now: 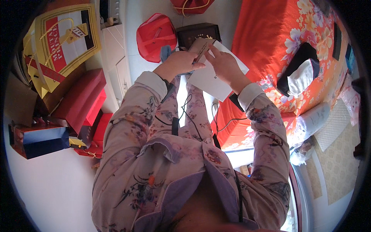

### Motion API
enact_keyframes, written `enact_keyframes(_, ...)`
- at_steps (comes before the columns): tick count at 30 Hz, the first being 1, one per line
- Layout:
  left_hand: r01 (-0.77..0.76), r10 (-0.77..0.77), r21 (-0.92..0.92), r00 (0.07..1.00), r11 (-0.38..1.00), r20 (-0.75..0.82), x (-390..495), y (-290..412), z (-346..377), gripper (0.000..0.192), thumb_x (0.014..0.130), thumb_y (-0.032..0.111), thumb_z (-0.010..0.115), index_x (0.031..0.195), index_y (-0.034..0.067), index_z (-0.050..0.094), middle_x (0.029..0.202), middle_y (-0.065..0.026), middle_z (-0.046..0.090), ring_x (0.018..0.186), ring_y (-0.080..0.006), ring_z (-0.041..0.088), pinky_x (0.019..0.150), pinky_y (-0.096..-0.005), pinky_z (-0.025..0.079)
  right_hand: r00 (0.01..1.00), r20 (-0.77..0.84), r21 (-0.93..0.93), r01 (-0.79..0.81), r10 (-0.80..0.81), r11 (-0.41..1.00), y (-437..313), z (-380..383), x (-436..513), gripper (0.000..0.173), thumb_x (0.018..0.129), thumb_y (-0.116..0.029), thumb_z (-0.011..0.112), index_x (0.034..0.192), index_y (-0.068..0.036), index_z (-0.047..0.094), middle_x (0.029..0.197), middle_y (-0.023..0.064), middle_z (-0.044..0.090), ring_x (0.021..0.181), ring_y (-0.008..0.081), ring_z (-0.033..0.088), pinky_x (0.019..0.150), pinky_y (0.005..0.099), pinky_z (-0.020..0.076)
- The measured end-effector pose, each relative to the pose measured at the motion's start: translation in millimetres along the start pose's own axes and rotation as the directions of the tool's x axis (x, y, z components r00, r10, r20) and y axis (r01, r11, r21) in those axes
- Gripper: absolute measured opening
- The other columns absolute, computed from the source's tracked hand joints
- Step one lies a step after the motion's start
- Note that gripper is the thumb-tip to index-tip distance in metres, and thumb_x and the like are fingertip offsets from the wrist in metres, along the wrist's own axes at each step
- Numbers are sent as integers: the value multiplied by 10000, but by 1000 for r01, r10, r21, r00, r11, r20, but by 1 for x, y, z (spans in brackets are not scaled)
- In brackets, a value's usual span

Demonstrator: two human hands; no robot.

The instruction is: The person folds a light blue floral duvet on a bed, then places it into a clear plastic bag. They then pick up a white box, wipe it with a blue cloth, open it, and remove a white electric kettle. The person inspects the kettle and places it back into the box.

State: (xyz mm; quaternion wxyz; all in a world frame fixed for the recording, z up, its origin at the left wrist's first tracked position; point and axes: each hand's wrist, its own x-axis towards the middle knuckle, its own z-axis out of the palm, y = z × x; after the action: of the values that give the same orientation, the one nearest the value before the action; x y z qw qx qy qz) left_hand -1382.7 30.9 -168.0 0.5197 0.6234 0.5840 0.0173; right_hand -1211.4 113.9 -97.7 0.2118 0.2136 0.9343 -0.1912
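Observation:
A white paper bag (203, 82) with a grey-brown side panel (201, 46) is held out in front of me, above my knees. Dark script runs along the panel, and a printed letter shows on the white face. My left hand (181, 64) grips the bag's left edge near that panel, thumb stretched across it; some of its fingers are hidden. From the other side my right hand (224, 65) has its fingertips on the panel's edge. Below the left hand a blue slipper or cloth (165, 53) partly shows. Black cables (188, 111) hang between my arms.
A red bag (156, 37), a black bag or box (200, 32) and another red bag (192, 7) stand on the floor ahead. To the right is a bed with an orange-red floral cover (252, 43), bearing a black-and-white garment (300, 72). Gold (66, 43) and red gift bags (78, 101) crowd the left.

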Motion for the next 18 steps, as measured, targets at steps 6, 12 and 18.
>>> enact_keyframes(6, -43, 53, 108, 994, 993, -91, -1, 9, -6, 417, 834, 434, 488, 947, 40, 564, 793, -166, 638, 716, -355, 618, 637, -467, 483, 999, -35, 11, -11, 11, 1000, 3, 8, 0, 431, 735, -96, 541, 1164, -74, 508, 1274, 158, 448, 874, 276, 602, 752, 381, 486)
enact_keyframes(12, 57, -50, 81, 995, 995, -83, -6, 10, -10, 302, 842, 295, 446, 948, 39, 566, 784, -166, 642, 720, -348, 624, 624, -468, 491, 978, -188, 131, 121, -96, 984, -7, 16, -1, 291, 743, -130, 525, 1025, -85, 580, 1106, 81, 529, 900, 256, 573, 800, 386, 452)
enact_keyframes(18, 71, -64, 37, 986, 997, -157, -8, -1, -4, 280, 859, 272, 418, 954, 30, 521, 789, -191, 629, 726, -372, 613, 640, -488, 477, 992, -36, 47, 123, -122, 991, -21, 16, 8, 244, 750, -156, 516, 971, -117, 610, 1002, 49, 545, 986, 211, 513, 892, 378, 386)
